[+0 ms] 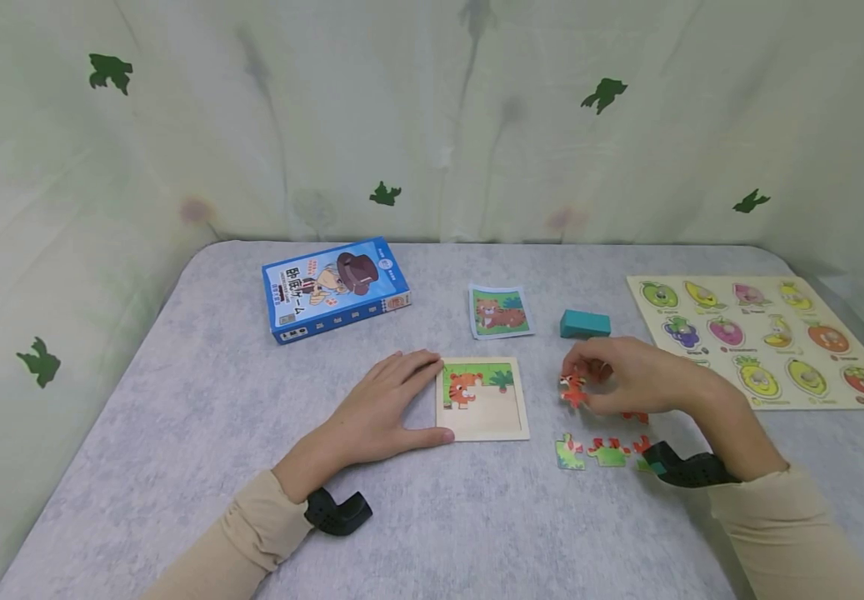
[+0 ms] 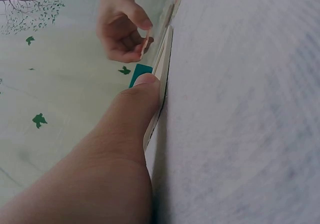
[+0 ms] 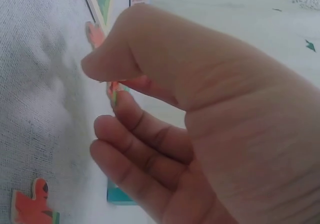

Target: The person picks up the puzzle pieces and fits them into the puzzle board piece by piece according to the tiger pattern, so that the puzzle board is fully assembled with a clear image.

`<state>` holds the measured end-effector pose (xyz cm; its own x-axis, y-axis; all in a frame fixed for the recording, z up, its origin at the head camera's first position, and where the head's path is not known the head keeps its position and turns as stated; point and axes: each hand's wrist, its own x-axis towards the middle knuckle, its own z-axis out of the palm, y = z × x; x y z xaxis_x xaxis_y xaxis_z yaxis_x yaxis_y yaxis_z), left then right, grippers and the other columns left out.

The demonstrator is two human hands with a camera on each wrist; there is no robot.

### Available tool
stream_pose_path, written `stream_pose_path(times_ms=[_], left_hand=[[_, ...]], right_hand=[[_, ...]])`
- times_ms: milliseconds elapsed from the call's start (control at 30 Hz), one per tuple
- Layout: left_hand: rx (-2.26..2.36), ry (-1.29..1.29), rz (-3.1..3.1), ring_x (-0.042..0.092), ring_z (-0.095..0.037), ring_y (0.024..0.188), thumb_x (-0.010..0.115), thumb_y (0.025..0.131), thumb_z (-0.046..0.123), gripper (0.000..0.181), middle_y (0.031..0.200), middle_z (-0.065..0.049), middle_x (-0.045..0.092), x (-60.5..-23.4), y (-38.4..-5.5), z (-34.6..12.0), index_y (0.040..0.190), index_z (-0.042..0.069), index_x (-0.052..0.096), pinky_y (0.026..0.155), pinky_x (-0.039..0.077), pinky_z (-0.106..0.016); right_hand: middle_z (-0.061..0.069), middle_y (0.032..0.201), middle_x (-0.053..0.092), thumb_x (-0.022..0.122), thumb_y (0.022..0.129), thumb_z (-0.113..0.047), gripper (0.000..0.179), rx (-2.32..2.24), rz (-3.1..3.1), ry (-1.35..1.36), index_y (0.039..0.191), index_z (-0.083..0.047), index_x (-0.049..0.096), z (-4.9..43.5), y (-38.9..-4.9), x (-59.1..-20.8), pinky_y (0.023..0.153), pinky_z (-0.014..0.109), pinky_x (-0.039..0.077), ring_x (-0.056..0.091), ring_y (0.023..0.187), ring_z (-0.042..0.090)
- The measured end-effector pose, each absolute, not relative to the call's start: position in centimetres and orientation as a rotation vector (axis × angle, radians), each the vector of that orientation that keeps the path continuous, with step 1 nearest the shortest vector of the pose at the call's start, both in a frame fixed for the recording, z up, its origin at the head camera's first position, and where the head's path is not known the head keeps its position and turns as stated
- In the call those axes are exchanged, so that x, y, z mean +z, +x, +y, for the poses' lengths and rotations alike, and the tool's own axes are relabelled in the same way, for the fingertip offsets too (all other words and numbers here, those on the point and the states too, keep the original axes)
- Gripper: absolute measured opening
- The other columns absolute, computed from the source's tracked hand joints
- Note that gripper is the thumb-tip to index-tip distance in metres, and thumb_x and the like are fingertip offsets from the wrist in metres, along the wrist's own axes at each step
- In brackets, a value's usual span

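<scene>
A square wooden puzzle board (image 1: 486, 421) lies mid-table, with a tiger's head and green strips fitted along its top and left; the lower right shows bare wood. My left hand (image 1: 382, 408) rests at its left side, fingers at the upper left corner and thumb (image 2: 149, 83) on the lower edge. Right of the board, my right hand (image 1: 637, 375) pinches an orange tiger puzzle piece (image 1: 572, 390) between thumb and fingers, held above the table. Several loose puzzle pieces (image 1: 610, 452) lie below that hand; an orange one (image 3: 32, 206) shows in the right wrist view.
Behind the board lies a picture card (image 1: 501, 313) of an animal, beside a teal block (image 1: 585, 324). A blue game box (image 1: 337, 290) sits at the back left. On the right is a wooden fruit board (image 1: 724, 367). A patterned curtain (image 1: 432, 108) hangs behind the table.
</scene>
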<state>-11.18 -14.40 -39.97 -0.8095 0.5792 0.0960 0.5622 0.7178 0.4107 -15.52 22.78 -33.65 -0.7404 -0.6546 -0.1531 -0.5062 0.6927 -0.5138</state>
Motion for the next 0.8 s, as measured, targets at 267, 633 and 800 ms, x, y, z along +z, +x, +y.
stream_pose_path(times_ms=[267,633,800], left_hand=[[0.663,0.953,2.874,0.032,-0.024,0.153,0.069,0.088,0.067,0.096,0.164,-0.006,0.038,-39.9,-11.2,-14.4,0.159,0.009,0.04,0.131,0.017,-0.045],[0.662,0.979,2.882,0.033,-0.025,0.153,0.068,0.088,0.069,0.097,0.163,-0.007,0.038,-40.0,-11.2,-14.4,0.158,0.008,0.041,0.13,0.019,-0.047],[0.656,0.978,2.887,0.033,-0.025,0.153,0.068,0.088,0.069,0.097,0.163,-0.007,0.038,-40.0,-11.2,-14.4,0.158,0.008,0.041,0.13,0.019,-0.047]], right_hand=[[-0.008,0.086,0.058,0.077,0.081,-0.009,0.03,-0.639,2.662,-1.016,0.106,-0.024,0.068,22.2,-15.5,-33.9,0.07,0.023,0.049,0.055,0.082,0.012],[-0.009,0.088,0.058,0.076,0.083,-0.009,0.029,-0.643,2.666,-1.049,0.108,-0.023,0.069,21.6,-15.4,-33.7,0.069,0.023,0.049,0.055,0.083,0.013],[-0.009,0.089,0.059,0.076,0.083,-0.01,0.03,-0.637,2.674,-1.068,0.109,-0.024,0.07,21.4,-15.6,-33.8,0.071,0.024,0.05,0.056,0.084,0.012]])
